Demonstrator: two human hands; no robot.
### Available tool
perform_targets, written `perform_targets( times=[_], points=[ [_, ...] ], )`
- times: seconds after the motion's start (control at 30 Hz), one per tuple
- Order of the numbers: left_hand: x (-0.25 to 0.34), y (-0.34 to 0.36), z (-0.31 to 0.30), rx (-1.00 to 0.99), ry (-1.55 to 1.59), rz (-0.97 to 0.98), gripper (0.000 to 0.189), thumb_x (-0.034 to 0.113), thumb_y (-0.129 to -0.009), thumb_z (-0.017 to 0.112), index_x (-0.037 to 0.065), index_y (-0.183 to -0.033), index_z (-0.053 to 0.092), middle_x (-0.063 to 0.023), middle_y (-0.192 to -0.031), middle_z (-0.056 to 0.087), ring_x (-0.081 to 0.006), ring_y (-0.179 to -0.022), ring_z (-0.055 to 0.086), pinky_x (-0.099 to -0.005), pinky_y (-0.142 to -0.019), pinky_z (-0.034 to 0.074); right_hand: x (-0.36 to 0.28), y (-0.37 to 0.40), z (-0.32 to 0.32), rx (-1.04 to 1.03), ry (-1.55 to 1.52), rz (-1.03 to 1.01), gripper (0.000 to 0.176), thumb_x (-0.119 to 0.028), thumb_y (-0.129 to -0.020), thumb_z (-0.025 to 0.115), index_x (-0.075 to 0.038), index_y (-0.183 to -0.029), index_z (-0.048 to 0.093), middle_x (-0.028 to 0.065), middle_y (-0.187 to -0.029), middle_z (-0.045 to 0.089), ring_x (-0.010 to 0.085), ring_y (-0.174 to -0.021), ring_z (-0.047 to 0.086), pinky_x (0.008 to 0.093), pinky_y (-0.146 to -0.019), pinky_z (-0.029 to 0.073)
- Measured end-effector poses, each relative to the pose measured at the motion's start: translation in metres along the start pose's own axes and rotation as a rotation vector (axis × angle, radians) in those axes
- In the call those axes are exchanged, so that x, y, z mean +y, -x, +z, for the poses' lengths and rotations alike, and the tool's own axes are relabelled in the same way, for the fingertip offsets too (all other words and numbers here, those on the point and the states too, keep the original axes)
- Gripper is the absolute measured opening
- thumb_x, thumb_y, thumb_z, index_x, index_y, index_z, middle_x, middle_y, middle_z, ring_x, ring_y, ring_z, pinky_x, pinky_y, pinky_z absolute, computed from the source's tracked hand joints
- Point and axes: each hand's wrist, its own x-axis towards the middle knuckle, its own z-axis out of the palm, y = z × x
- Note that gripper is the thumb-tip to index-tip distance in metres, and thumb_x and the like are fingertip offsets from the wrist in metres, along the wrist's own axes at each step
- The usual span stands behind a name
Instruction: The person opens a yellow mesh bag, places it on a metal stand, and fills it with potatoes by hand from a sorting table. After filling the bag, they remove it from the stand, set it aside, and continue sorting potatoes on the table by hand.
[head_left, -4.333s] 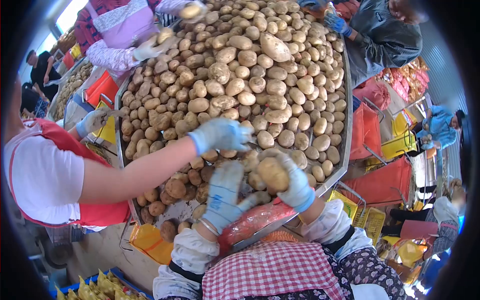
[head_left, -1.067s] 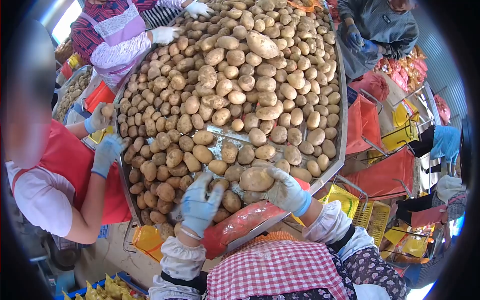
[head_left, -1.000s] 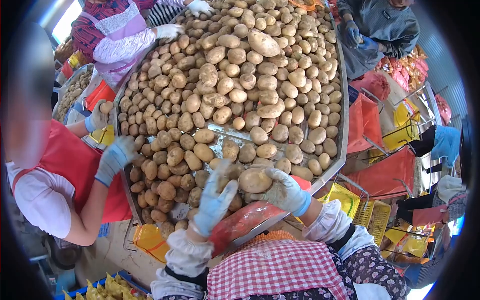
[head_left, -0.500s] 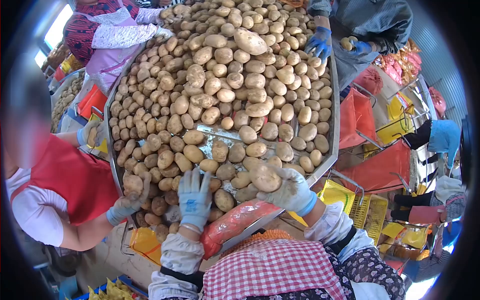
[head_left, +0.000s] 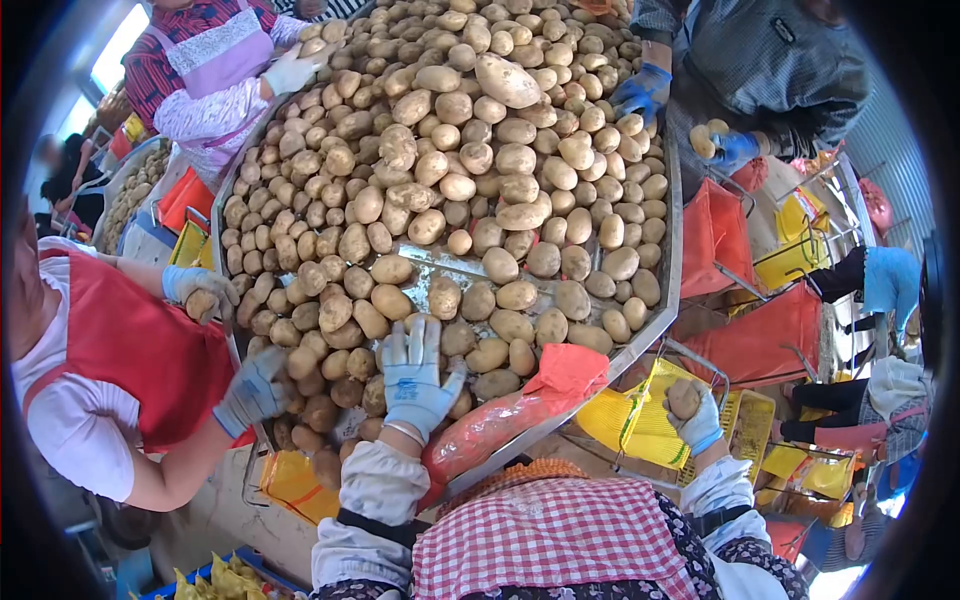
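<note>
A big heap of potatoes (head_left: 515,158) fills the metal-rimmed sorting table (head_left: 668,235). My left hand (head_left: 415,385), in a white and blue glove, rests with spread fingers on the potatoes at the near edge, wrapped round none of them. Out past the table's right edge, my gloved right hand (head_left: 698,425) grips a single potato (head_left: 683,399) above the yellow bags. Red plastic wrapping (head_left: 500,425) covers the table's front edge between my two arms.
A yellow bag (head_left: 632,415) hangs open at the table's right corner, with red bags (head_left: 765,335) on frames beyond. At left, a co-worker in a red apron (head_left: 140,350) handles potatoes. Other co-workers' gloved hands (head_left: 640,92) are at the far sides.
My right hand has swung right with a potato, from over the table's front to beyond its edge. My left hand has slid slightly right. The left co-worker's near hand no longer holds a potato up.
</note>
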Motion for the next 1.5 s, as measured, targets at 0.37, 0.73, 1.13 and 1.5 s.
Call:
perform_targets(
  times=[0.37, 0.73, 1.13, 1.5],
  points=[
    [-0.032, 0.056, -0.061, -0.400, -0.125, -0.355, 0.049, 0.035, -0.084, 0.059, 0.005, -0.123, 0.055, -0.0180, -0.128, 0.051, -0.0356, -0.116, 0.048, -0.0437, -0.092, 0.043, -0.006, 0.030, 0.092, 0.288, 1.516, -1.266, 0.047, -0.012, -0.076, 0.062, -0.006, -0.122, 0.055, 0.0172, -0.127, 0.055, 0.0351, -0.122, 0.048, 0.0419, -0.105, 0.036],
    [-0.026, 0.060, -0.035, -0.288, 0.052, -0.135, 0.057, 0.035, -0.085, 0.057, 0.011, -0.136, 0.046, -0.0188, -0.144, 0.038, -0.0389, -0.131, 0.035, -0.0512, -0.108, 0.025, 0.064, 0.052, 0.349, -0.659, 2.274, -0.938, 0.047, -0.029, -0.082, 0.065, -0.007, -0.122, 0.056, 0.0195, -0.110, 0.063, 0.0367, -0.102, 0.060, 0.0434, -0.087, 0.048],
    [-0.035, 0.103, -0.077, 0.122, 0.218, -0.426, 0.076, 0.032, -0.081, 0.067, 0.003, -0.143, 0.034, -0.0222, -0.141, 0.039, -0.0366, -0.130, 0.039, -0.0453, -0.109, 0.029, 0.105, 0.048, 0.345, -0.930, 2.538, -0.852, 0.034, -0.045, -0.086, 0.056, -0.013, -0.088, 0.066, 0.0130, -0.087, 0.069, 0.0304, -0.086, 0.066, 0.0437, -0.075, 0.049],
    [-0.071, 0.141, -0.069, -0.209, 0.046, -0.628, 0.057, 0.033, -0.083, 0.059, 0.011, -0.135, 0.047, -0.0242, -0.140, 0.040, -0.0427, -0.124, 0.042, -0.0493, -0.105, 0.032, 0.137, 0.085, 0.388, -1.170, 2.445, -0.736, 0.037, -0.041, -0.086, 0.055, -0.006, -0.090, 0.066, 0.0160, -0.089, 0.068, 0.0325, -0.086, 0.066, 0.0437, -0.073, 0.051]
  ],
)
